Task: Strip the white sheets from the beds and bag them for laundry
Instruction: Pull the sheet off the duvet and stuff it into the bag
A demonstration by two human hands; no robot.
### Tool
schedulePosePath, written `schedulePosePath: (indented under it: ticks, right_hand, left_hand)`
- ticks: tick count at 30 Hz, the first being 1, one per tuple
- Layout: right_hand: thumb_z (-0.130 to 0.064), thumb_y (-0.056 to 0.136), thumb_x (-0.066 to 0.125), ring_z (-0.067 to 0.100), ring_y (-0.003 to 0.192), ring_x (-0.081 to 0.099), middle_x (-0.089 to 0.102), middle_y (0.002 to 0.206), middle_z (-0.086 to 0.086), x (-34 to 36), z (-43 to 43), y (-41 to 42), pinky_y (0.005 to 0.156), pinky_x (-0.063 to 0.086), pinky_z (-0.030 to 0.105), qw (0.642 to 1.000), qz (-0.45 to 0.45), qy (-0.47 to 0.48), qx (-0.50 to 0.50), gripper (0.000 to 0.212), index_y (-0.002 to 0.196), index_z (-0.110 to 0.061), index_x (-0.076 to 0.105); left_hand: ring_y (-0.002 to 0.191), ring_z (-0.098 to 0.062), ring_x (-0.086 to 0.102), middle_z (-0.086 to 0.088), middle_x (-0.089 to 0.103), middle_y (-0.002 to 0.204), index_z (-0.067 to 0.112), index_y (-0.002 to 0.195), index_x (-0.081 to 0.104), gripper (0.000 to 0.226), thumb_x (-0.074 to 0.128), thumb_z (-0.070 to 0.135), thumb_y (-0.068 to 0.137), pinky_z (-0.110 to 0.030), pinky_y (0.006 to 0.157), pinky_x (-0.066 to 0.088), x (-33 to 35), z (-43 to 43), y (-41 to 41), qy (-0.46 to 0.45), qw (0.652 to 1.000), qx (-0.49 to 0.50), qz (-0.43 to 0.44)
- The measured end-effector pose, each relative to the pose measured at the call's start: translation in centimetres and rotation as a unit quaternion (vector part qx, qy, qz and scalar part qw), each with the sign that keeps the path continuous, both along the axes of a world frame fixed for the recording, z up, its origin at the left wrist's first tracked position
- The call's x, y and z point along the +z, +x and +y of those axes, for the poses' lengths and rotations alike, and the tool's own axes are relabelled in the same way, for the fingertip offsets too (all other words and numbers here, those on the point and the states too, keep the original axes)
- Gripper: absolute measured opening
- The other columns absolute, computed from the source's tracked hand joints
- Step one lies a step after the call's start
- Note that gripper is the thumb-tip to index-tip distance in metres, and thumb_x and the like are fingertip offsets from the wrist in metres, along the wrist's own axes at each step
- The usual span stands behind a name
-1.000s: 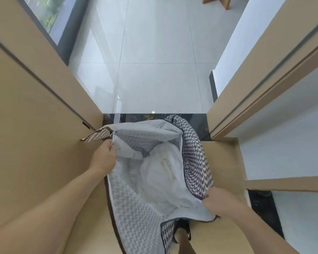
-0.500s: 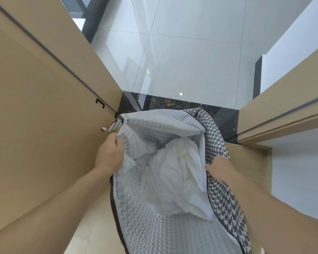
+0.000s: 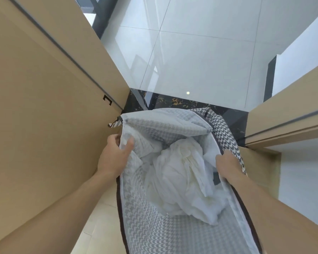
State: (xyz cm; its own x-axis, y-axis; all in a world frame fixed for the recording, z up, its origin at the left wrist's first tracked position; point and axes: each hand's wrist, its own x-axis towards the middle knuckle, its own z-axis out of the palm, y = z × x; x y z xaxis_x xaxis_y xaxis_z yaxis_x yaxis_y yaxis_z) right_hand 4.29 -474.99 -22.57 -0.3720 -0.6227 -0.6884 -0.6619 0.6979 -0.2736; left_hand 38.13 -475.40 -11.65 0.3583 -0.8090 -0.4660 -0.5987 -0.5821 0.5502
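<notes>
The left hand (image 3: 116, 158) holds the left rim of the bag (image 3: 154, 228), thumb laid over the lining and fingers behind the wall. Half a second ago it was a tighter fist on that edge. The right hand (image 3: 228, 165) grips the right rim, fingers curled over the houndstooth cloth. A second ago it held the near corner. The bag hangs open between both hands. The sheets (image 3: 182, 178) lie bunched inside it, as before. A door (image 3: 44, 125) stands just left of the bag. A dark threshold (image 3: 173, 104) and pale floor (image 3: 191, 61) lie beyond.
</notes>
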Motion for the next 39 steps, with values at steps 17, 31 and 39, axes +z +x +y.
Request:
schedulePosePath:
  ticks: [17, 31, 39]
  right_hand:
    - [-0.024, 0.093, 0.035, 0.029, 0.073, 0.053, 0.058, 0.082, 0.007, 24.6, 5.3, 2.6, 0.059, 0.036, 0.035, 0.958, 0.053, -0.274, -0.065, 0.022, 0.088, -0.011, 0.052]
    - [-0.014, 0.099, 0.031, 0.033, 0.093, 0.057, 0.062, 0.111, 0.012, 18.4, 5.5, 1.5, 0.072, 0.040, 0.036, 0.969, 0.190, -0.157, 0.024, 0.023, 0.110, -0.011, 0.051]
    - [-0.030, 0.094, 0.047, 0.028, 0.128, 0.040, 0.043, 0.141, 0.009, 17.0, 4.8, -0.6, 0.098, 0.039, 0.043, 0.945, 0.298, -0.064, 0.122, 0.044, 0.135, -0.013, 0.039]
  left_hand:
    - [0.094, -0.029, 0.059, -0.010, 0.065, 0.115, 0.009, 0.128, 0.056, 0.027, 0.046, 0.014, 0.104, -0.036, 0.075, 0.043, 11.0, -0.7, 7.1, -0.076, 0.983, -0.164, 0.025]
    - [0.112, -0.027, 0.061, -0.002, 0.061, 0.131, 0.018, 0.148, 0.038, 0.052, 0.051, 0.033, 0.100, -0.037, 0.085, 0.049, 5.8, 0.5, 8.0, 0.011, 0.988, -0.146, -0.041]
    - [0.134, -0.037, 0.044, -0.016, 0.042, 0.150, 0.010, 0.153, 0.030, 0.062, 0.053, 0.022, 0.098, -0.049, 0.106, 0.041, 4.8, -0.1, 9.3, 0.008, 0.991, -0.091, -0.099]
